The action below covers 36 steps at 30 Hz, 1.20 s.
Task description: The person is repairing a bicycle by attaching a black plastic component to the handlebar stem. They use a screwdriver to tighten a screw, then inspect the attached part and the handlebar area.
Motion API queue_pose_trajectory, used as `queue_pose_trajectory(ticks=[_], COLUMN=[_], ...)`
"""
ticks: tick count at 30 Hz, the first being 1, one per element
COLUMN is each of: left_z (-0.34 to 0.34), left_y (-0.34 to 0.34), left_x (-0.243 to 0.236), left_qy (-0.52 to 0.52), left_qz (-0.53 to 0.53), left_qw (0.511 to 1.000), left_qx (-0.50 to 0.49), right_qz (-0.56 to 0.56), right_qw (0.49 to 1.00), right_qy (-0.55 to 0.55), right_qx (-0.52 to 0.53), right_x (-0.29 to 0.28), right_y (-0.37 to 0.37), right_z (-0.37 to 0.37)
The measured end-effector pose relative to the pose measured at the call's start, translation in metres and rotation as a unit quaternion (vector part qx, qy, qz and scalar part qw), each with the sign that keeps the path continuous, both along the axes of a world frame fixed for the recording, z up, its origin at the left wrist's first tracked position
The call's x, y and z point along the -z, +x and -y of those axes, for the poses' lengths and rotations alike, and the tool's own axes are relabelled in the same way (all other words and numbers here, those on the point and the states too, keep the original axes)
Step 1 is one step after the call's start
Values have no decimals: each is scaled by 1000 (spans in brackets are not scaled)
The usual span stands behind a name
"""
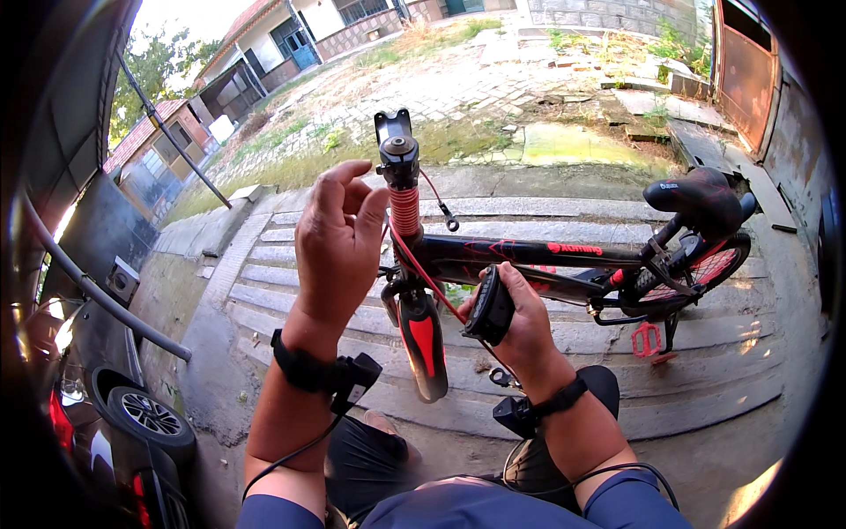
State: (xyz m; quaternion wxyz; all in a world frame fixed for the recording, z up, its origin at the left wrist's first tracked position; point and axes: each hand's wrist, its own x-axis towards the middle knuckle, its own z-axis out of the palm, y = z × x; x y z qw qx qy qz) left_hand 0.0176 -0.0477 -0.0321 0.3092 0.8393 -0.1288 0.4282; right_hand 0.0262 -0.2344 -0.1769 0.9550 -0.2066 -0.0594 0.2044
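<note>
A black and red bicycle [520,254] stands across in front of me, its front end toward my left hand. Its handlebar stem [399,157] has no handlebar in it, and its front clamp faces away. Beside the stem, my left hand [339,242] is raised with fingers loosely bent and the thumb apart, holding nothing I can see. My right hand [527,331] grips a black oblong part [491,309] with a ridged edge; its exact kind I cannot make out. A red cable [432,284] runs from the bicycle's front down to it. Below the stem is the black and red front mudguard [423,344].
Dangling cable ends, one with a metal ring [451,223], hang near the frame. The saddle [701,198] and red pedal [648,339] are to the right. Grooved stone slabs [564,404] lie underneath. A dark car [132,414] and curved pipe [106,295] are on the left.
</note>
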Motion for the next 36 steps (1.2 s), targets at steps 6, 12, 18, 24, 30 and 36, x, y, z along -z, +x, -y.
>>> queue_pose_trajectory(ticks=[6,12,18,24,30,36], left_z=[-1,-13,-6,-6,-31,-69], left_y=[11,17,15,8,-8,-42], left_x=[-7,-11,-15,-17,-4,19], left_qy=[-33,113,20,-124,-264,-354], left_qz=[-31,24,-63,-142,-176,-173], left_qw=[996,993,997,979,936,905], left_qx=[77,2,40,79,152,163], right_qz=[11,-10,15,14,-4,36], right_qw=[1000,998,993,993,993,995], right_qy=[-3,64,114,118,116,93], right_qx=[11,-7,8,9,9,0], right_x=[4,7,12,13,16,12], right_y=[14,22,32,36,39,38], right_z=[13,24,40,48,50,53])
